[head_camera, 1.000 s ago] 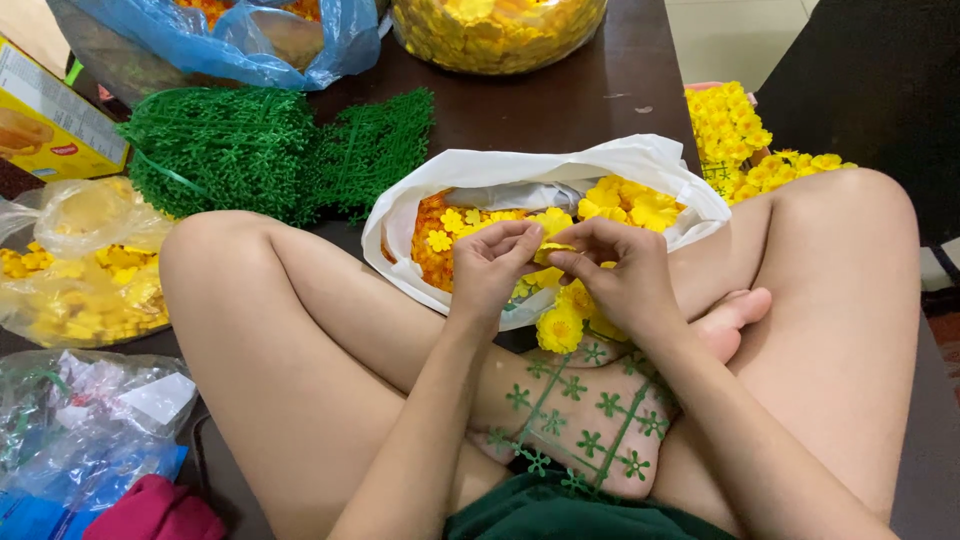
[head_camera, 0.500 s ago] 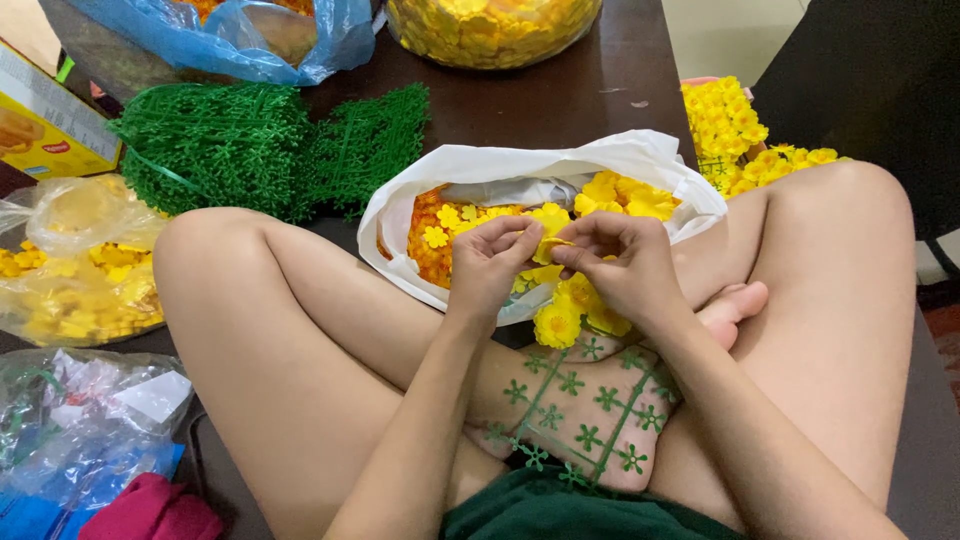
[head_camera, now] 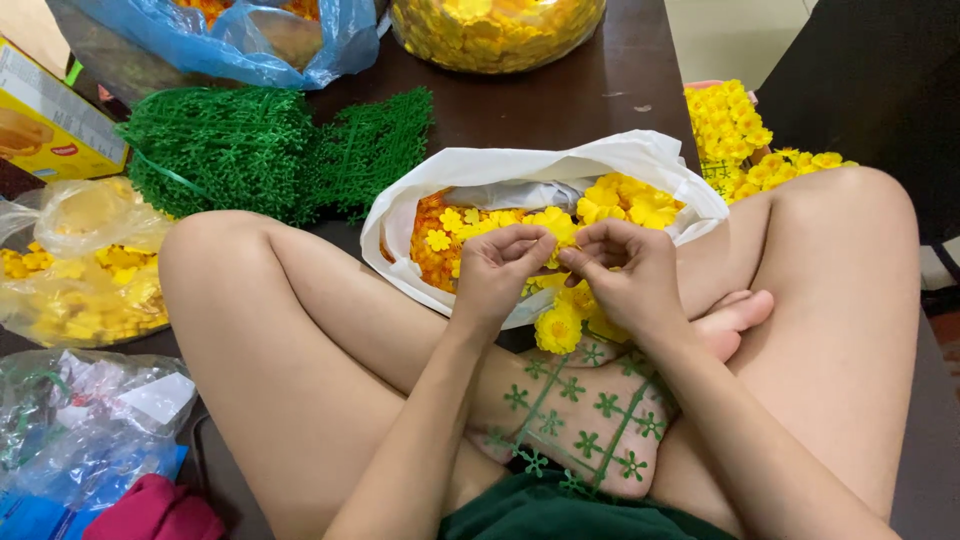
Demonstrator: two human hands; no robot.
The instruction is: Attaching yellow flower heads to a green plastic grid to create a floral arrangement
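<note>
I sit cross-legged with a green plastic lattice strip [head_camera: 580, 420] lying over my ankles. Yellow plastic flowers [head_camera: 558, 328] are fixed on its upper end. My left hand [head_camera: 500, 270] and my right hand [head_camera: 625, 275] meet fingertip to fingertip just above that end, pinching a small yellow flower piece [head_camera: 553, 252] between them. Right behind the hands lies an open white plastic bag [head_camera: 480, 170] filled with loose yellow and orange flower pieces.
A pile of green lattice strips [head_camera: 260, 150] lies at the left. A clear bag of yellow pieces [head_camera: 80, 280], a yellow box [head_camera: 50, 120], a blue bag [head_camera: 270, 40], a clear bowl of yellow flowers [head_camera: 500, 30], a finished yellow flower strip [head_camera: 730, 130] and crumpled bags [head_camera: 80, 430] surround me.
Both hands have stayed together over the strip's flowered end, with only small finger movements on the yellow piece. The view has shifted slightly.
</note>
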